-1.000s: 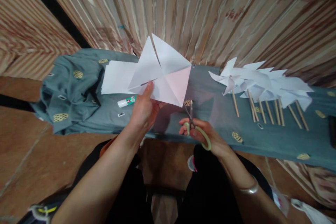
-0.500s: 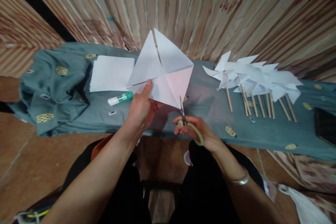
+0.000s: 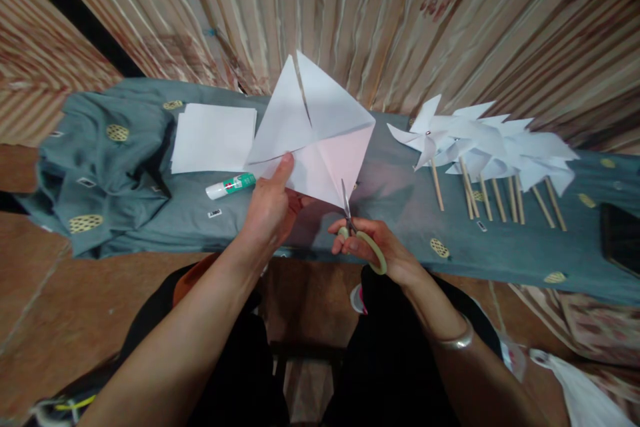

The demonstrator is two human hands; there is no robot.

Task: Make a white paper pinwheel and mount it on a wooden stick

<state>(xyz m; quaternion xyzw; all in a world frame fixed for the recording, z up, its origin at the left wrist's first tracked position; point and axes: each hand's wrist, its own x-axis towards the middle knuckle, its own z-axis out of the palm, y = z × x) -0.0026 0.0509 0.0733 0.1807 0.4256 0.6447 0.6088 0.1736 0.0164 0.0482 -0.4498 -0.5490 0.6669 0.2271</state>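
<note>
A square sheet of white paper point(image 3: 330, 103) is held up above the cloth, one corner toward me. Slits run inward from its top and left corners, and creases cross its middle. My left hand point(image 3: 274, 203) pinches it near the lower left edge, thumb on top and the other fingers hidden beneath. In my right hand point(image 3: 370, 240) are scissors point(image 3: 349, 213) with pale green handles, fingers through the loops. Their blades are at the paper's near corner, one above the sheet and pointing toward its middle.
A stack of white paper point(image 3: 215, 140) lies left of the sheet, with a glue stick point(image 3: 230, 186) in front of it. Several paper pinwheels point(image 3: 500, 143) on wooden sticks overlap at the right. A dark phone-like object point(image 3: 620, 237) rests by the right edge of the patterned cloth point(image 3: 400, 227).
The held paper has shifted and turned slightly, its right corner reaching a little further right. Both hands keep their grips, and the scissors stay at the near corner.
</note>
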